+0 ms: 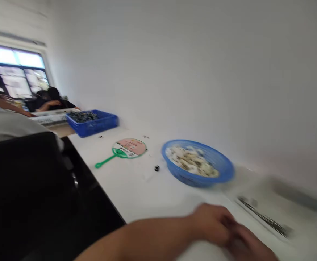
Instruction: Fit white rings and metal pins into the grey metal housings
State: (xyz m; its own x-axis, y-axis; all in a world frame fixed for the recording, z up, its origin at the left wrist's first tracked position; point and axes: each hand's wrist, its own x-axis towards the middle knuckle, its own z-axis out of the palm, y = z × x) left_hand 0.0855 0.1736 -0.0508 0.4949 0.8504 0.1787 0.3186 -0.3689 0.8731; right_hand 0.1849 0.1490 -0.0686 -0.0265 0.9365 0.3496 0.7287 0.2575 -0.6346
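Low in the view, my left hand (215, 223) reaches over the white table with its fingers curled in. My right hand (252, 243) meets it at the bottom edge, partly out of frame and blurred, its fingers also bent inward. Whatever lies between the two hands is hidden and too smeared to make out. Beyond them stands a blue plastic basket (223, 170) holding pale whitish and yellowish pieces (192, 161). To the right of my hands lie thin metal tweezers (264, 217), blurred.
A round hand fan (131, 148) with a green handle lies left of the basket, near a small dark metallic piece (157, 168). Farther back, a blue crate (93, 127) holds dark parts. A black chair (19, 192) stands at left; other people (53, 101) sit beyond.
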